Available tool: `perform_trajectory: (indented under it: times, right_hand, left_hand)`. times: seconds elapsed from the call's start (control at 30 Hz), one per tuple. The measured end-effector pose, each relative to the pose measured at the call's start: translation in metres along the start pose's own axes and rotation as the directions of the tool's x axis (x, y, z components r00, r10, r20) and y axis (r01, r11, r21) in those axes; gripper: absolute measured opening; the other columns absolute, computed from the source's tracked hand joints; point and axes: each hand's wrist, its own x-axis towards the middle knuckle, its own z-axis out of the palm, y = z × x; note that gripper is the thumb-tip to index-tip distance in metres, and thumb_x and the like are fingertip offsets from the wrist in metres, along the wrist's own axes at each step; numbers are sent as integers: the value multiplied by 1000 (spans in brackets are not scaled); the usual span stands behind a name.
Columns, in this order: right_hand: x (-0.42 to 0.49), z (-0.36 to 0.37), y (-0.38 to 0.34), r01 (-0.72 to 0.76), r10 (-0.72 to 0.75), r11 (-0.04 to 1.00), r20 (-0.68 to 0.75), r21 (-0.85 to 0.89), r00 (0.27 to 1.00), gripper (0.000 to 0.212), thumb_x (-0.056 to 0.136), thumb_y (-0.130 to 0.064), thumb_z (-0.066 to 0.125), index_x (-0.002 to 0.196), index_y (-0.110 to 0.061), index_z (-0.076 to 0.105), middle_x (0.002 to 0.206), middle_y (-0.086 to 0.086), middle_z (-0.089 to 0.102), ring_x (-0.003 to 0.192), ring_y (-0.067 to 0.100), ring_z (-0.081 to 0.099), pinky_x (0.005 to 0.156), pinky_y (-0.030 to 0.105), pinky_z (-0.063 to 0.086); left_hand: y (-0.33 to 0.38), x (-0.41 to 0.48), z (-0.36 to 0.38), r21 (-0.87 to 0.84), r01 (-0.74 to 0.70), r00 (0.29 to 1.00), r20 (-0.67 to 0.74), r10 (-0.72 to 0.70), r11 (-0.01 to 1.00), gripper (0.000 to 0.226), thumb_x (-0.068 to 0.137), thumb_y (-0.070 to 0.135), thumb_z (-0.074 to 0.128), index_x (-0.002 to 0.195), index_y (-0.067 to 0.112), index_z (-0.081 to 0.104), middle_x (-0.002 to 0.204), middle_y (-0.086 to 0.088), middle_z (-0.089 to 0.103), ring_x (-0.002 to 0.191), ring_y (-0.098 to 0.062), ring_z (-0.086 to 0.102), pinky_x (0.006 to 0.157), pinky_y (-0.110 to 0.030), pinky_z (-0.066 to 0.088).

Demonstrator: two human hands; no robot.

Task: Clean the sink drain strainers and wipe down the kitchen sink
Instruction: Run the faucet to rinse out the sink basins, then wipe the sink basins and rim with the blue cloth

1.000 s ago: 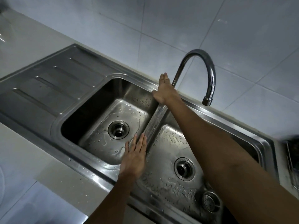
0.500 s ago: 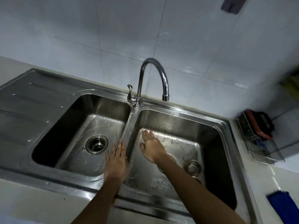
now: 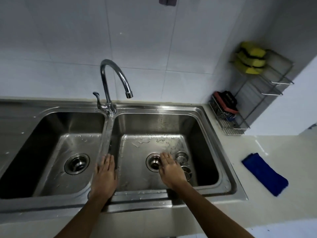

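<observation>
Pale, glossy countertop [image 3: 283, 212] borders the near edge, and two bare forearms reach across it over the brushed stainless steel sink [image 3: 51, 206]. The left hand [image 3: 105, 174] lies palm down on the near end of the narrow rounded divider [image 3: 107, 134] between the two basins, fingers straight and together, holding nothing. The right hand [image 3: 169, 169] is spread flat, palm down, low in the right basin [image 3: 202, 134], also holding nothing, its fingertips at the rim of the round, ringed right drain [image 3: 153, 163]. Just to the right of that hand, on the wet basin floor, stand two small round strainer baskets [image 3: 182, 157] of shiny metal, one behind the other, the nearer one partly hidden by the hand. Beads and streaks of water dot the floor beyond them. The left basin [image 3: 56, 134] is a matching rounded rectangle with its own circular left drain [image 3: 76, 163] at the centre. A crumpled blue cloth [image 3: 265, 174] with a soft, fuzzy surface lies on the countertop to the right, well apart from the sink. At the back of the divider rises a chrome gooseneck faucet [image 3: 111, 79] with a curled lever handle [image 3: 96, 96], its spout over the right basin. In the far right corner a wire rack [image 3: 229, 124] holds a red-and-black object [image 3: 227, 102] below and yellow sponges [image 3: 250, 60] above, against large smooth white wall tiles [image 3: 68, 48].
</observation>
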Motion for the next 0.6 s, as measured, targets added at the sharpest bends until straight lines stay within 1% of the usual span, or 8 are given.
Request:
perform_trajectory:
  times: [0.07, 0.1, 0.2, 0.23, 0.33, 0.4, 0.5, 0.6]
  right_hand:
    - [-10, 1, 15, -15, 16, 1000, -6, 24, 1000, 59, 102, -32, 29, 154, -13, 8, 162, 3, 7, 149, 18, 2, 121, 38, 10]
    - [-15, 0, 22, -25, 25, 999, -2, 35, 1000, 58, 102, -32, 29, 154, -14, 8, 162, 3, 7, 149, 18, 2, 120, 38, 10]
    - [-24, 0, 39, -56, 56, 998, -2, 40, 998, 57, 102, -32, 29, 154, -15, 10, 162, 2, 7, 149, 17, 1, 120, 38, 12]
    - [-31, -1, 51, -60, 61, 998, -6, 36, 998, 58, 102, -32, 28, 154, -15, 11, 162, 1, 8, 149, 17, 1, 120, 38, 12]
    - [-36, 0, 60, -49, 50, 998, -17, 34, 999, 58, 101, -33, 28, 154, -16, 10, 162, 1, 9, 149, 16, 3, 120, 37, 11]
    - [-41, -5, 71, -57, 58, 998, -19, 38, 998, 59, 101, -33, 29, 154, -16, 10, 162, 1, 9, 149, 16, 3, 120, 37, 10]
    - [-47, -13, 98, -78, 79, 996, -13, 40, 997, 58, 101, -31, 30, 154, -17, 11, 161, 1, 12, 149, 17, 4, 119, 39, 9]
    - [-53, -14, 120, -85, 86, 995, -14, 46, 996, 58, 101, -31, 32, 154, -17, 12, 161, 1, 15, 149, 18, 5, 119, 40, 10]
  left_hand:
    - [16, -6, -1, -50, -61, 998, 7, 62, 997, 55, 76, 15, 69, 127, -3, 55, 134, -17, 54, 125, -36, 50, 102, -54, 36]
    - [26, -10, -3, -78, -73, 997, 27, 75, 994, 55, 78, 12, 66, 129, -2, 53, 137, -15, 52, 127, -34, 48, 103, -54, 37]
    - [52, -16, -4, -133, -79, 996, 32, 84, 988, 52, 94, 19, 44, 144, 6, 34, 153, -5, 31, 144, -22, 23, 116, -43, 15]
    - [69, -20, -4, -150, -87, 995, 36, 94, 985, 52, 95, 23, 41, 144, 7, 33, 153, -5, 30, 144, -21, 22, 117, -42, 14]
    - [86, -25, 7, -164, -139, 986, 69, 152, 976, 58, 88, 33, 29, 131, 2, 53, 138, -12, 52, 128, -29, 48, 107, -48, 33]
    - [105, -27, 6, -177, -163, 985, 26, 170, 971, 53, 92, 30, 33, 135, 4, 48, 142, -9, 47, 131, -27, 45, 109, -44, 31]
    - [137, -26, 4, -252, -136, 986, 61, 156, 958, 53, 97, 23, 42, 148, 12, 28, 154, -3, 27, 142, -19, 25, 117, -36, 18]
    - [163, -26, 8, -279, -114, 988, 67, 138, 953, 53, 97, 24, 41, 147, 14, 29, 153, -3, 30, 142, -19, 26, 117, -38, 21]
